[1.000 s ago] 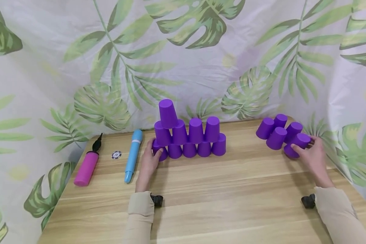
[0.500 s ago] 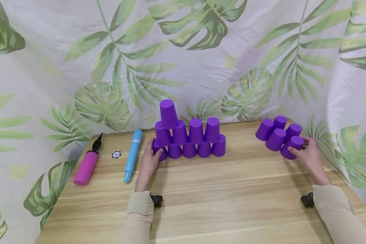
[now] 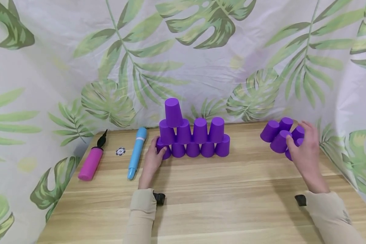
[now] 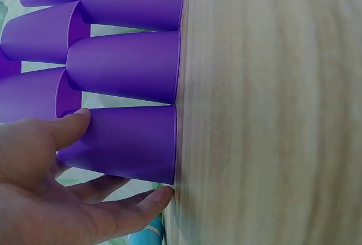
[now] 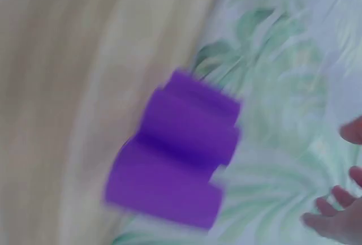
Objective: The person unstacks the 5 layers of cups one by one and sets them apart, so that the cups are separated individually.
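Upside-down purple cups [image 3: 192,150] stand in a bottom row, with a second row on it and a single purple cup [image 3: 173,113] on top at the left. My left hand [image 3: 152,159] holds the bottom row's leftmost cup [image 4: 121,143], thumb on its near side and fingers around the outer side. Over at the right is a cluster of several more purple cups [image 3: 279,141]. My right hand [image 3: 306,154] is in front of and above this cluster, partly hiding it. The right wrist view is blurred; there the fingers [image 5: 342,197] are spread, apart from the cups and holding nothing.
A pink hand pump [image 3: 91,164] with a black nozzle, a poker chip [image 3: 120,151] and a light blue pen-shaped tube [image 3: 136,154] lie at the left of the wooden table [image 3: 225,203]. A leaf-print cloth [image 3: 210,67] hangs behind.
My right hand has let go of the nearest cup in the right cluster and risen above it. That cup was first pushed left against the others. My left hand stays on its cup.
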A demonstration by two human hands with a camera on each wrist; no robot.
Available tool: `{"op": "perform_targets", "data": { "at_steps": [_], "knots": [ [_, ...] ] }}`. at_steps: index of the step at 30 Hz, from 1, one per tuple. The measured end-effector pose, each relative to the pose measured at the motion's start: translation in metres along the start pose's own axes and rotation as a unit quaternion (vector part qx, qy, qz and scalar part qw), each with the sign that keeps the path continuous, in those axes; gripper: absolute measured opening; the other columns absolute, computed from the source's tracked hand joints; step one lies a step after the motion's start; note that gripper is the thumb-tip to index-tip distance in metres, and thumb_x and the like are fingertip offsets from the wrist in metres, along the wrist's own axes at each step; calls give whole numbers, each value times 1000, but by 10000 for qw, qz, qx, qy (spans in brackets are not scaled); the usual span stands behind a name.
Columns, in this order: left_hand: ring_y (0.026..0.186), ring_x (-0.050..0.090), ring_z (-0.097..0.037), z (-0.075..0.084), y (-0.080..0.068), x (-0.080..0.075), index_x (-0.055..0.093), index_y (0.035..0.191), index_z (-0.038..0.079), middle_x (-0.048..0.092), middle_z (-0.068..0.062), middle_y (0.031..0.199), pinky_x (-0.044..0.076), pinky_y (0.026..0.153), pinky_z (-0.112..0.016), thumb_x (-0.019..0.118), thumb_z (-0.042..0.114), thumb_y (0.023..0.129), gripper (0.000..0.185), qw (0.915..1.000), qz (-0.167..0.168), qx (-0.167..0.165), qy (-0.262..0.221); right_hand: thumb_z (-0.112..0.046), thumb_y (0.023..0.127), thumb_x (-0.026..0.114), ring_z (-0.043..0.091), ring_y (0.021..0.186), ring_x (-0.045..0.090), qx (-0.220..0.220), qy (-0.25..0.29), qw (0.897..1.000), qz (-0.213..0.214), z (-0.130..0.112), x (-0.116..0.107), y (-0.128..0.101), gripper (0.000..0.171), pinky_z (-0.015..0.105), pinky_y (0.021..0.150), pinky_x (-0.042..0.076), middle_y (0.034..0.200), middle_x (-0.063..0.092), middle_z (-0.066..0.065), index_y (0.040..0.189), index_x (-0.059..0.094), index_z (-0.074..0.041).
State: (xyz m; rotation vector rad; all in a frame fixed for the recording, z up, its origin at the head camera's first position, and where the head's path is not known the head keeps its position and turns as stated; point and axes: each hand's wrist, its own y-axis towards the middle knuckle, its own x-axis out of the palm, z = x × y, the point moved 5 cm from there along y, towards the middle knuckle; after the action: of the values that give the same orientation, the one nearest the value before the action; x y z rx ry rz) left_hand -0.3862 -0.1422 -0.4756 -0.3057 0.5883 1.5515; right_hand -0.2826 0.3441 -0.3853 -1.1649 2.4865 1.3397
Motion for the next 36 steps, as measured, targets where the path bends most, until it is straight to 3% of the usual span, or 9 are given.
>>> {"op": "perform_targets", "data": {
  "at_steps": [5,9,14,18,22,28,31,36],
  "knots": [
    [131,40,-41,-1,0,-1,31,148,7,42,-28,142,32,109,-53,60,14,95,60,10000,63,-7,42,12,78,63,34,121,50,-1144,678,9906,311,-50,33,9,40,29,101,38,128,56,20,117,62,5],
    [132,40,-41,0,1,-2,31,148,7,42,-27,143,31,109,-53,60,14,95,60,10000,38,-10,31,17,77,64,30,119,53,-1621,1225,9789,204,-91,63,15,38,32,103,39,123,59,18,113,65,4],
    [132,39,-41,2,2,-5,31,148,7,41,-27,143,31,110,-53,59,14,96,60,10000,61,17,-6,13,80,65,30,117,53,-2025,1788,9622,-350,-151,99,23,33,36,102,40,121,61,16,112,65,3],
    [132,40,-40,4,2,-6,32,148,6,43,-27,142,32,109,-52,60,13,95,60,9998,115,132,-36,8,84,66,27,119,52,-2171,2210,9443,-1109,-195,122,28,35,37,103,42,124,59,15,118,62,2],
    [132,40,-40,4,0,-6,32,147,5,43,-27,142,32,109,-52,60,12,95,59,9999,112,114,-54,-5,87,69,23,122,49,-1821,2350,9330,-2028,-226,146,33,48,36,105,40,132,53,13,132,53,-1],
    [130,42,-41,4,0,-7,34,147,6,45,-27,140,33,108,-53,60,13,95,59,9998,175,81,-16,-35,85,74,22,135,38,-915,1994,9132,-3435,-257,185,40,83,38,109,35,150,37,8,150,28,-10],
    [130,42,-41,4,-1,-6,34,147,5,45,-27,140,33,109,-53,61,13,94,59,9999,129,85,-2,-39,82,75,24,137,34,-649,1814,9042,-3812,-264,198,40,94,42,108,35,153,32,7,153,21,-13],
    [130,42,-41,3,-3,-4,34,147,6,45,-27,140,32,109,-52,61,13,95,59,9999,53,56,-73,-39,79,78,24,137,35,-549,1455,8990,-4095,-268,215,34,98,39,110,33,153,32,10,154,20,-12]
  ]
}}
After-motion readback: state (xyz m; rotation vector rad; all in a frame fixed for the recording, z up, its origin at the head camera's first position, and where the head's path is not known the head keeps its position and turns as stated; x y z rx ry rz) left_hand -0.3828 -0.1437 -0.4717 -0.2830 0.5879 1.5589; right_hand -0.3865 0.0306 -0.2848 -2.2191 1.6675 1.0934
